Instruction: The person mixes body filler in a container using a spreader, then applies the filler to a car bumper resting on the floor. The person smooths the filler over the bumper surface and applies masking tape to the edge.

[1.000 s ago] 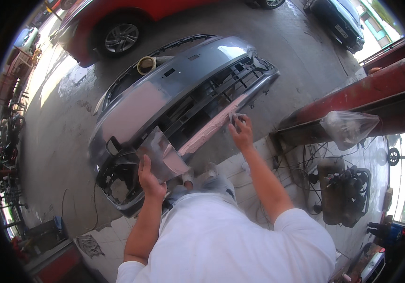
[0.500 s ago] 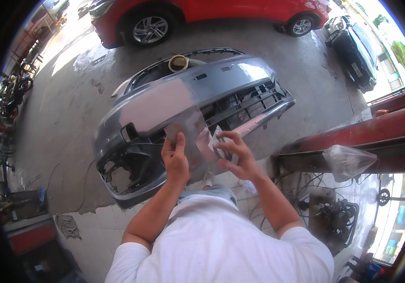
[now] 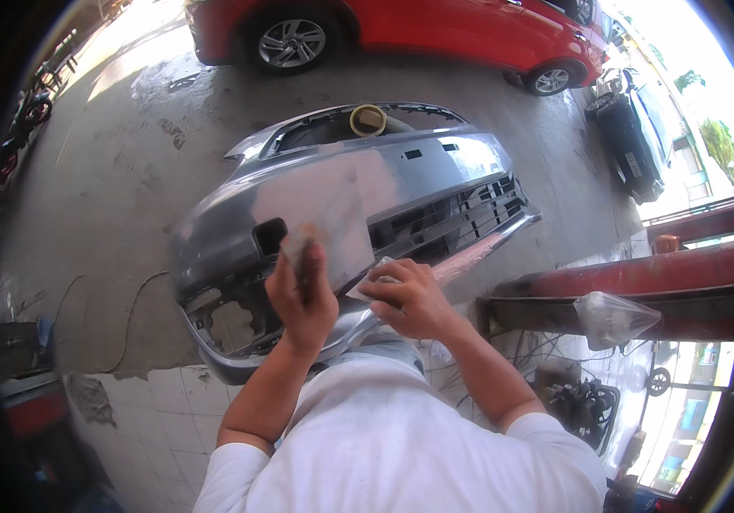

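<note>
My left hand [image 3: 303, 299] grips a thin mixing plate [image 3: 341, 239], blurred by motion, raised over the grey car bumper [image 3: 469, 150]. My right hand [image 3: 410, 299] pinches a flat metal spreader [image 3: 358, 287] beside the plate's lower right part. Pink filler covers a broad patch [image 3: 286, 192] on the bumper and runs along its lower strip [image 3: 474, 256]. A yellow ring-like item [image 3: 369, 120] rests at the bumper's back opening.
A red car [image 3: 418, 34] stands behind the bumper, a dark car [image 3: 636, 137] at right. A red steel beam [image 3: 692, 265] with a clear plastic bag [image 3: 610, 316] borders the right, above hoses and machinery [image 3: 581, 402]. Motorbikes [image 3: 25, 128] line the left edge.
My left hand has risen with the plate; my right hand has moved from the bumper's lower strip leftward and down to the plate. The view has turned, showing more of the red car.
</note>
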{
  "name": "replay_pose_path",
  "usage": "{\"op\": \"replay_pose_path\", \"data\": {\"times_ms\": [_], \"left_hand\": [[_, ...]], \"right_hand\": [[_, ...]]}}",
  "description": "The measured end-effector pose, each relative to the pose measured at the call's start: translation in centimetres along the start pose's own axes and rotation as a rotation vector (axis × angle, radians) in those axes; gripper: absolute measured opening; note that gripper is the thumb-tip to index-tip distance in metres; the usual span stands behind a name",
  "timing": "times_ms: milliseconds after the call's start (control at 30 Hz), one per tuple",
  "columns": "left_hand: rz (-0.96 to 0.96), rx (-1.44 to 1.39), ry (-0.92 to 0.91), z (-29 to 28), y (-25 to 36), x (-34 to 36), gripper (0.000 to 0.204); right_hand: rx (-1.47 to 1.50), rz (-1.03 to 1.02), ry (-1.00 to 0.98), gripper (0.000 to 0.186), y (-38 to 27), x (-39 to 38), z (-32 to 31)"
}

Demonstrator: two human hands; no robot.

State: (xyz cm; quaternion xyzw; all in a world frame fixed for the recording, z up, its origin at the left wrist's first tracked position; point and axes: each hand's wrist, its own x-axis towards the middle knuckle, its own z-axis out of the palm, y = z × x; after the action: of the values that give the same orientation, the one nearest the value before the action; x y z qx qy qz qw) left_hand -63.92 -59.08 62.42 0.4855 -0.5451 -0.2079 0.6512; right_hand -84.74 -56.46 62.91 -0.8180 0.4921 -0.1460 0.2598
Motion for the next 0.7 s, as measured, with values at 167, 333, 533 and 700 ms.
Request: {"op": "replay_pose_path", "data": {"times_ms": [167,333,533,700], "left_hand": [[-0.559,-0.25,0.336,-7.1,-6.4,3.3,0.058],[-0.85,-0.392,0.483,-8.8,-10.1,0.5,0.055],[-0.948,-0.412,0.362,-9.4,-12.1,-3.8,0.055],[-1.003,-0.405,0.372,-9.3,-12.4,-2.8,0.055]], "right_hand": [[0.495,0.292,0.145,0.042,8.1,5.1,0.4],[-0.146,0.117,0.11,0.04,9.9,15.0,1.2],[-0.32,0.039,0.192,0.039,8.4,18.5,7.5],[-0.371,-0.048,0.242,0.04,8.0,10.9,10.1]]}}
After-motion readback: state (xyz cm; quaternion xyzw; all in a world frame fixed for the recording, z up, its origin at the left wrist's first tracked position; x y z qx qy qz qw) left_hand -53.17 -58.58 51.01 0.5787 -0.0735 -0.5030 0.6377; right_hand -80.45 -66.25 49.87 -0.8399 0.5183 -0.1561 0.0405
